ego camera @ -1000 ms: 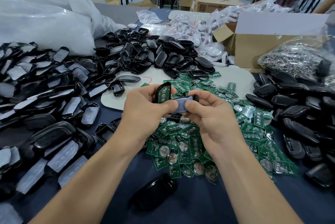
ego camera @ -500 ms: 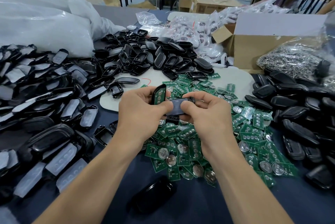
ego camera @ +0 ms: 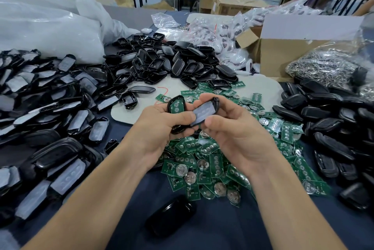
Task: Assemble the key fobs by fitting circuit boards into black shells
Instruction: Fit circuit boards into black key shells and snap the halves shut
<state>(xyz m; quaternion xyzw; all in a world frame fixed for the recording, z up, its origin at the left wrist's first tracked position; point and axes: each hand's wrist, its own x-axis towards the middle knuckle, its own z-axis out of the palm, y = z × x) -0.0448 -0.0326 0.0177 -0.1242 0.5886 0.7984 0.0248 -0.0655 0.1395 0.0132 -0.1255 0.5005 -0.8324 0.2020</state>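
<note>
1. Above the middle of the table, a black shell (ego camera: 175, 105) is gripped upright in the left hand (ego camera: 162, 128), the fingers curled round it from behind; a green circuit board (ego camera: 176, 106) is seated inside it, facing the camera.
2. Just to its right, a second shell half (ego camera: 205, 112) lined with a grey rubber pad is pinched in the right hand (ego camera: 238, 130), the forefinger hooked over its far edge and the thumb set at its near end.
3. The near left corner of that pad is touched by the left thumb, and the two shells are held close together.
4. Beneath both hands a heap of loose circuit boards (ego camera: 212, 165) is spread over the dark blue tablecloth (ego camera: 222, 229), many with round metal contacts showing.
5. Empty black shells (ego camera: 172, 63) are piled at the far centre, pad-lined shells (ego camera: 50, 100) along the left, and closed black casings (ego camera: 334, 128) along the right.
6. One black fob (ego camera: 172, 217) is seen lying near, between the forearms.
7. At the far right a cardboard box (ego camera: 283, 57) and a bag of metal rings (ego camera: 323, 69) are placed.
</note>
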